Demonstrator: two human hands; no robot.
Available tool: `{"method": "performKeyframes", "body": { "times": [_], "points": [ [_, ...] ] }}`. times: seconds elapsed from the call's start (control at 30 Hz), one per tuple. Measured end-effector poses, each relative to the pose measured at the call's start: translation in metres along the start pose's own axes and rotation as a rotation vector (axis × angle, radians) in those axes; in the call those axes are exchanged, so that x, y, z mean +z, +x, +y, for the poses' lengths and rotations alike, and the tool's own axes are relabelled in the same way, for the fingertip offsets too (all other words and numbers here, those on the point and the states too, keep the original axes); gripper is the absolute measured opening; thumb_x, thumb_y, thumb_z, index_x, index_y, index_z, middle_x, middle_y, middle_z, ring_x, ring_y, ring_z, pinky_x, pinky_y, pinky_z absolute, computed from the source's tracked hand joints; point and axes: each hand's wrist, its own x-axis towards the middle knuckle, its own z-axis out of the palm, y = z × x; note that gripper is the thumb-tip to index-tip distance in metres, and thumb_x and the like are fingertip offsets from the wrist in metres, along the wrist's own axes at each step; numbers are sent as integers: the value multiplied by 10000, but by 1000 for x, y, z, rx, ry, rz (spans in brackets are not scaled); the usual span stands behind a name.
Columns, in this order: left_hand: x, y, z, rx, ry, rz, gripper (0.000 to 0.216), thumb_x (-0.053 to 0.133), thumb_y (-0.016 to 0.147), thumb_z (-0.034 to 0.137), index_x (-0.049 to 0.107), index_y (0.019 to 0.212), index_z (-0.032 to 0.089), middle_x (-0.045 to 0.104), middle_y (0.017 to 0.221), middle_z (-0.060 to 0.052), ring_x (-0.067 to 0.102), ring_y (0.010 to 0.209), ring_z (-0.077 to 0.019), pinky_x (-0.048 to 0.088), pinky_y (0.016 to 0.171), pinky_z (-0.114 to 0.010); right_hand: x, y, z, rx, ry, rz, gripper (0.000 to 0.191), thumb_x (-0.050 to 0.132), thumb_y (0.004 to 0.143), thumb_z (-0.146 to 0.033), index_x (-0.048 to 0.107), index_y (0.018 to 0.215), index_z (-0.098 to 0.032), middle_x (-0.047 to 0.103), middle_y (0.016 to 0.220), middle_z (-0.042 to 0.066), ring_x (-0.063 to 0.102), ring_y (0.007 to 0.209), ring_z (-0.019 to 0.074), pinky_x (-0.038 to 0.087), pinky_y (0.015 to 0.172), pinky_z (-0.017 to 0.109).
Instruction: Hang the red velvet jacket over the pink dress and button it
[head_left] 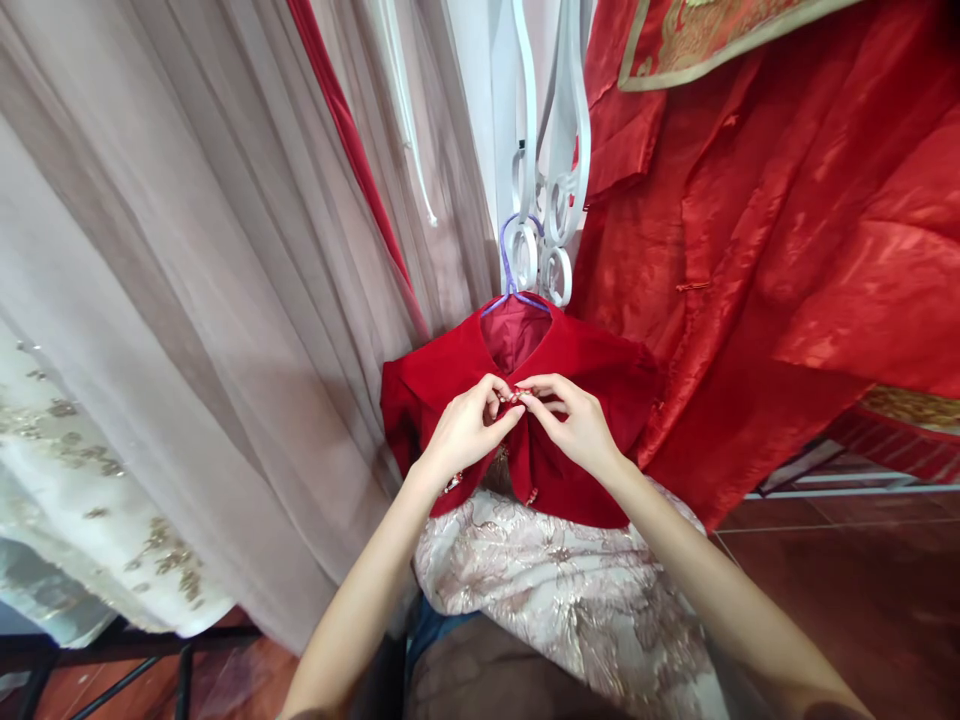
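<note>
A short red velvet jacket (585, 370) hangs on a purple hanger (513, 262) hooked on a white scrolled metal rack (559, 180). Below it hangs a pale floral brocade skirt (555, 580). My left hand (466, 428) and my right hand (574, 420) meet at the jacket's front, just below the collar. Both pinch the front edges where a small fastening sits between the fingertips. The fastening itself is mostly hidden by my fingers.
Sheer taupe curtains (210, 300) hang at the left, with a white gold-embroidered gown (90, 510) beyond. Shiny red satin garments (787, 250) hang at the right. A black metal frame (127, 650) stands low at the left over a red-brown tiled floor (862, 580).
</note>
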Motion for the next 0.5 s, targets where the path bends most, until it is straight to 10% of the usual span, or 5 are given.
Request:
{"method": "performKeyframes", "body": {
  "times": [0.5],
  "points": [
    [-10, 13, -5, 252, 273, -54, 81, 523, 846, 222, 590, 828, 181, 617, 727, -4, 555, 630, -123, 390, 603, -225, 2, 2, 1, 19, -18, 19, 178, 549, 886, -347, 649, 986, -240, 686, 987, 35, 665, 876, 175, 621, 747, 325]
  ]
}}
